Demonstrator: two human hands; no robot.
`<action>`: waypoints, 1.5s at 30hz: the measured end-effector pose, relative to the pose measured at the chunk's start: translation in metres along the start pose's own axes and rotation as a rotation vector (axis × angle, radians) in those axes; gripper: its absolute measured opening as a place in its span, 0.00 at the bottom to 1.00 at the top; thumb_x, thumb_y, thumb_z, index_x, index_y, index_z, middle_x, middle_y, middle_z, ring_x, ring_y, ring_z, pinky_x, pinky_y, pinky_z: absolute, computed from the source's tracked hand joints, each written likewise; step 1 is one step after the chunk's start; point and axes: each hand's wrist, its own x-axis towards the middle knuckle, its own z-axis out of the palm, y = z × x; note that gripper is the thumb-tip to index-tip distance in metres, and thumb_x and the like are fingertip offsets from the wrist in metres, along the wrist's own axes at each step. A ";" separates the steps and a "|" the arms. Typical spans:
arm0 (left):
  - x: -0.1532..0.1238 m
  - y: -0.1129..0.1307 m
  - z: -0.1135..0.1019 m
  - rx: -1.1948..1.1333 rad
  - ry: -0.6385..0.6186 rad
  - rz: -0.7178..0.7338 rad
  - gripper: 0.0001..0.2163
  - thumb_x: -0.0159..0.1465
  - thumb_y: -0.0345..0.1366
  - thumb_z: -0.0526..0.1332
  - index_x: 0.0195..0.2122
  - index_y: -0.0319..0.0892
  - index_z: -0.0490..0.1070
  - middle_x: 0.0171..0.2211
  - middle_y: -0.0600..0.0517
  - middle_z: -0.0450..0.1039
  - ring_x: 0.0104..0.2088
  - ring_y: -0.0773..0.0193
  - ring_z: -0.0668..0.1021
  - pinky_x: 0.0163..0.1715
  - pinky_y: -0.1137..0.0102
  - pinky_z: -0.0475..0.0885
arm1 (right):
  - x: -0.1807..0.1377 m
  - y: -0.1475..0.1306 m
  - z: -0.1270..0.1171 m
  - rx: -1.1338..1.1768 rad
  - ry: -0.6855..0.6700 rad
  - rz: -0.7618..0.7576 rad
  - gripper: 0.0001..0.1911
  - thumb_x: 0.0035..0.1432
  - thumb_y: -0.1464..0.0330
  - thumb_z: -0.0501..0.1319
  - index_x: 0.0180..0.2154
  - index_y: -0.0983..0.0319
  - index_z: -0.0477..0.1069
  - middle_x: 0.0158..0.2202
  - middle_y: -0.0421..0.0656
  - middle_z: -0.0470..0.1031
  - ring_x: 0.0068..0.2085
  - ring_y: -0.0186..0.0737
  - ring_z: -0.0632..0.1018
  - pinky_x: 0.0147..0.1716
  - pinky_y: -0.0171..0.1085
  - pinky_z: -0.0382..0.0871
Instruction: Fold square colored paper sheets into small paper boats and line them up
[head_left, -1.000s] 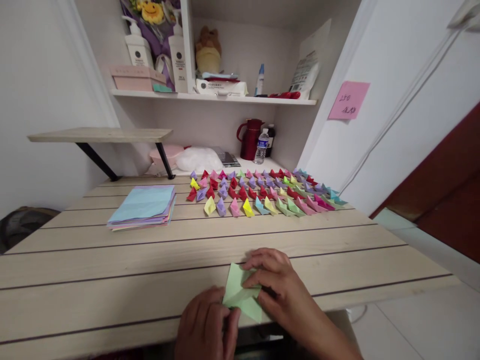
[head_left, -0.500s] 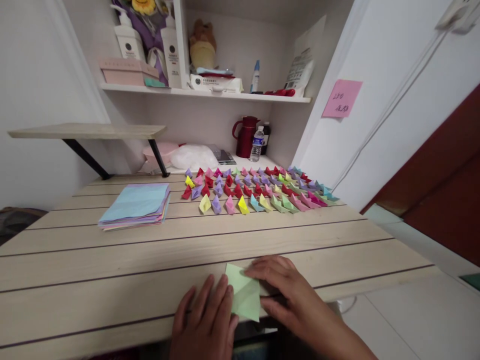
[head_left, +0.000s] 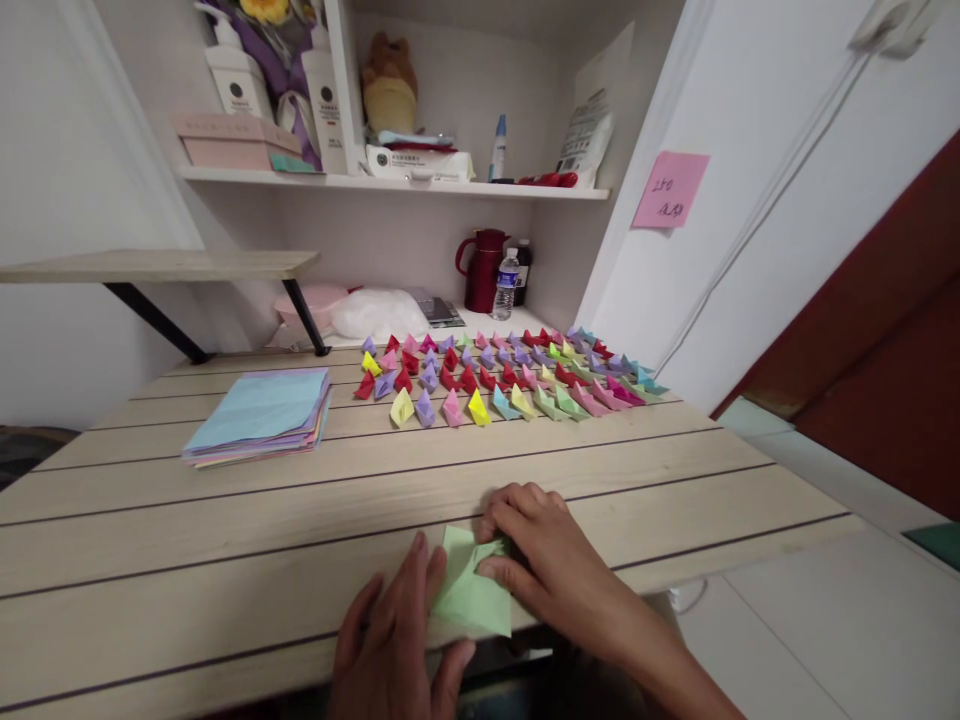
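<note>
the right hand (head_left: 540, 548) pinched the far right part of the green paper (head_left: 472, 605); the left hand (head_left: 390, 635), thumb spread apart, touched its left edge; paper boats (head_left: 469, 380) stood beyond

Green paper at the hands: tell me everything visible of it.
The green paper is pale, thin-looking and partly folded, with visible creases and its upper right part bent up. It lies at the near edge of the table. The right hand pinches that bent part; the left hand lies along its left side.
</note>
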 end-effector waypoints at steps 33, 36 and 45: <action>0.005 0.038 -0.001 -0.006 0.201 -0.105 0.16 0.68 0.40 0.56 0.56 0.45 0.70 0.50 0.46 0.80 0.56 0.55 0.76 0.68 0.46 0.46 | 0.008 0.003 0.008 -0.123 0.050 0.027 0.23 0.62 0.68 0.64 0.58 0.53 0.68 0.50 0.46 0.73 0.49 0.50 0.74 0.48 0.48 0.67; 0.009 0.043 0.006 -0.020 -0.008 -0.105 0.19 0.68 0.31 0.51 0.59 0.46 0.67 0.55 0.48 0.76 0.56 0.56 0.76 0.68 0.45 0.33 | 0.007 0.006 0.009 -0.092 0.069 0.036 0.23 0.60 0.69 0.64 0.57 0.54 0.68 0.49 0.46 0.73 0.49 0.49 0.74 0.48 0.48 0.68; 0.003 0.038 0.014 0.038 -0.044 -0.057 0.26 0.61 0.20 0.51 0.58 0.44 0.69 0.57 0.50 0.75 0.55 0.57 0.77 0.69 0.46 0.32 | -0.019 0.013 0.016 -0.131 0.392 0.012 0.24 0.66 0.73 0.53 0.62 0.59 0.60 0.60 0.53 0.67 0.60 0.51 0.69 0.56 0.53 0.65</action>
